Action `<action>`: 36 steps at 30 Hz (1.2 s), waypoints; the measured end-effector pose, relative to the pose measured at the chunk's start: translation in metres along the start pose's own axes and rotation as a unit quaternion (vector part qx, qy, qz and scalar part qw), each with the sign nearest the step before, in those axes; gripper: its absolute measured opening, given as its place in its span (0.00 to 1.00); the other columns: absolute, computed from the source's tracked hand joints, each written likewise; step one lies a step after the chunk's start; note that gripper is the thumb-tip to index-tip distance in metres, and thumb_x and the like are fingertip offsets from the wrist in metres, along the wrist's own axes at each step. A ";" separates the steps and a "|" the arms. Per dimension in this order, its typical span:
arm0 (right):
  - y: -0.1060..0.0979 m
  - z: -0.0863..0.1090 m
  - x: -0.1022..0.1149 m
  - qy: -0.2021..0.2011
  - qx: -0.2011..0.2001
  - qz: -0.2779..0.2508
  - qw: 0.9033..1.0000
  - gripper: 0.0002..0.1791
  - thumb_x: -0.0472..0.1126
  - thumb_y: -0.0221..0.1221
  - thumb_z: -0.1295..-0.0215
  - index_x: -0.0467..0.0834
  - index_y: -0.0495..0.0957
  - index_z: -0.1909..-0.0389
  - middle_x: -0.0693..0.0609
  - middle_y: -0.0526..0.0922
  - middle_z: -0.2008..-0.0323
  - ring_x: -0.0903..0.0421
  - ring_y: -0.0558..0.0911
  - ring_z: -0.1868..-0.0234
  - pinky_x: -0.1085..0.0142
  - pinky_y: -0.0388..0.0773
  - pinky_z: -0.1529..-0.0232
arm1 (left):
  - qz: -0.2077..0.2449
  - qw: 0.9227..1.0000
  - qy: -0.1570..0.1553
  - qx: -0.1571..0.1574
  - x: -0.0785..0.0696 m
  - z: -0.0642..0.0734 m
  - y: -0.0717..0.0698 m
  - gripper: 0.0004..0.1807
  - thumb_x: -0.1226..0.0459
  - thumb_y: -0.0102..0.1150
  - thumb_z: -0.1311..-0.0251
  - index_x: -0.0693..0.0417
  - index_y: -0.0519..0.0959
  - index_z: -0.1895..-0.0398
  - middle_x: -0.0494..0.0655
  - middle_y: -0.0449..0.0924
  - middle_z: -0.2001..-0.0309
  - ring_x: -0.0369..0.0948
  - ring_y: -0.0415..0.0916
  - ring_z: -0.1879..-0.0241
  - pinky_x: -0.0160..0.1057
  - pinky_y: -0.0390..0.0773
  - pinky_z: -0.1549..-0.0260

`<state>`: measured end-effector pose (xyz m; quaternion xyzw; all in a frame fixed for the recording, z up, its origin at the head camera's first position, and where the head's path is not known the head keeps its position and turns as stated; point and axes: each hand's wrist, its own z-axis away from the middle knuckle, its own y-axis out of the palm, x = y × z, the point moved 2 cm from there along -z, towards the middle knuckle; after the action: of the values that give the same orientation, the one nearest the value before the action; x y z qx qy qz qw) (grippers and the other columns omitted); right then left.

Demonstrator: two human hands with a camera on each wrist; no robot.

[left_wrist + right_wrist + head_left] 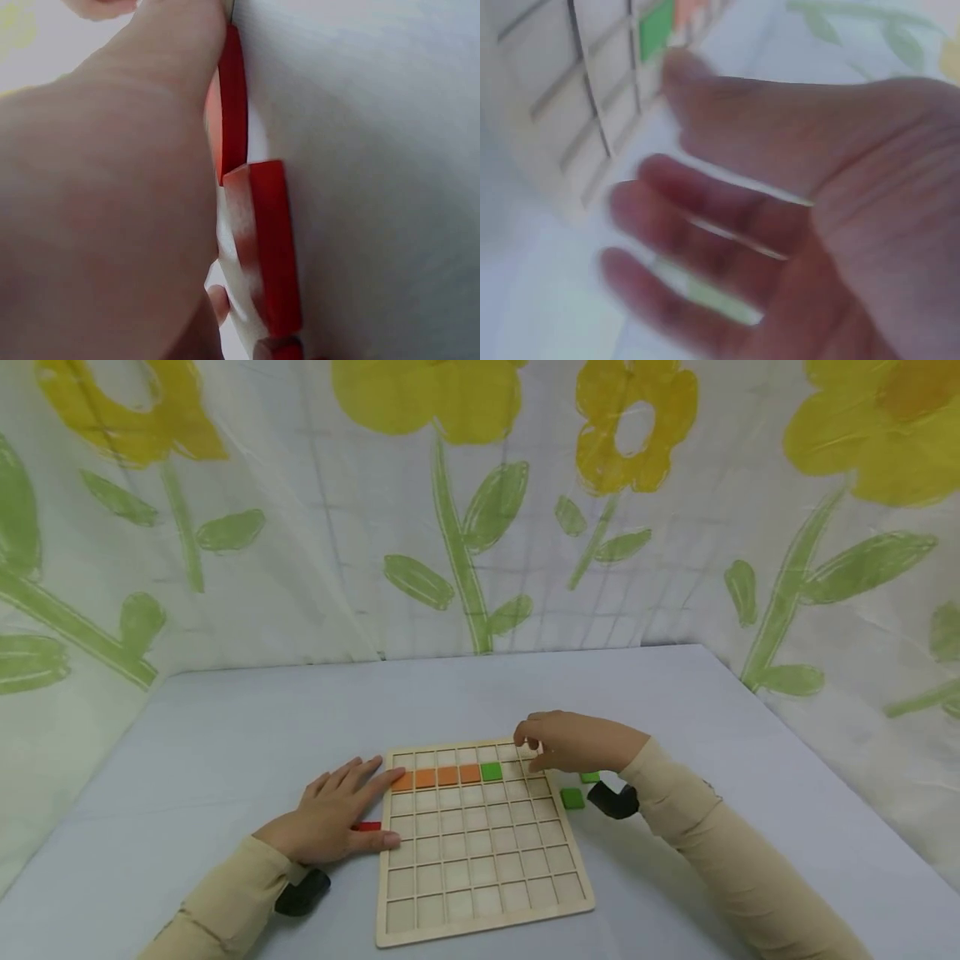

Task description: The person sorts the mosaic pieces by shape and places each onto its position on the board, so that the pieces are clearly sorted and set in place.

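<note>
A wooden grid board lies flat in front of me. Its second row from the far edge holds several orange tiles and, to their right, one green tile. My left hand rests at the board's left edge, fingers spread, with the thumb over the frame. Beside and partly under it are red tiles; the head view shows just one of them. Over the far right corner hovers my right hand. Its thumb and fingers stand apart with nothing between them, as the right wrist view shows.
Two green tiles lie on the white table just right of the board, one partly hidden by the right wrist. A dark wrist camera sits under each forearm. Behind the table hangs a curtain with painted yellow flowers.
</note>
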<state>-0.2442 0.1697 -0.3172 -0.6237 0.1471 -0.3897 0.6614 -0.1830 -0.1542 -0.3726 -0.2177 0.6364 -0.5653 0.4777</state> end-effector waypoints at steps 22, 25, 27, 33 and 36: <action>0.006 0.047 -0.052 0.146 0.070 -0.020 0.987 0.13 0.37 0.66 0.43 0.45 0.76 0.58 0.53 0.77 0.63 0.57 0.74 0.61 0.62 0.73 0.58 | 0.013 1.000 0.009 -0.015 0.004 -0.003 0.007 0.47 0.31 0.52 0.47 0.39 0.54 0.26 0.58 0.47 0.26 0.63 0.43 0.29 0.71 0.44 0.40; 0.009 0.045 -0.054 0.138 0.063 -0.019 0.988 0.13 0.36 0.67 0.44 0.45 0.76 0.60 0.53 0.76 0.66 0.57 0.73 0.63 0.63 0.72 0.60 | 0.010 1.000 0.008 -0.011 0.000 -0.002 0.002 0.47 0.32 0.52 0.46 0.40 0.55 0.26 0.59 0.48 0.26 0.64 0.43 0.29 0.72 0.44 0.41; 0.011 0.044 -0.055 0.135 0.057 -0.019 0.989 0.12 0.37 0.68 0.44 0.46 0.75 0.61 0.54 0.75 0.68 0.58 0.72 0.65 0.64 0.71 0.61 | 0.006 1.000 0.011 -0.011 -0.001 -0.002 0.000 0.47 0.33 0.53 0.45 0.41 0.55 0.26 0.59 0.48 0.26 0.64 0.44 0.29 0.73 0.46 0.41; 0.013 0.044 -0.056 0.121 0.048 -0.017 0.991 0.12 0.35 0.68 0.45 0.47 0.75 0.64 0.55 0.74 0.70 0.58 0.72 0.66 0.65 0.71 0.63 | 0.007 1.000 0.014 -0.012 -0.003 0.000 0.000 0.46 0.35 0.55 0.45 0.43 0.56 0.27 0.60 0.48 0.26 0.64 0.45 0.29 0.73 0.47 0.41; 0.012 0.042 -0.056 0.113 0.049 -0.008 0.992 0.11 0.35 0.67 0.45 0.46 0.75 0.65 0.55 0.74 0.70 0.59 0.71 0.66 0.66 0.70 0.63 | 0.004 1.000 0.014 -0.009 -0.003 0.000 0.000 0.46 0.34 0.54 0.44 0.42 0.55 0.26 0.60 0.48 0.26 0.64 0.44 0.29 0.73 0.47 0.41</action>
<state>-0.2480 0.2382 -0.3378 -0.5435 0.1968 -0.4701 0.6670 -0.1815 -0.1515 -0.3714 -0.2114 0.6490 -0.5605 0.4689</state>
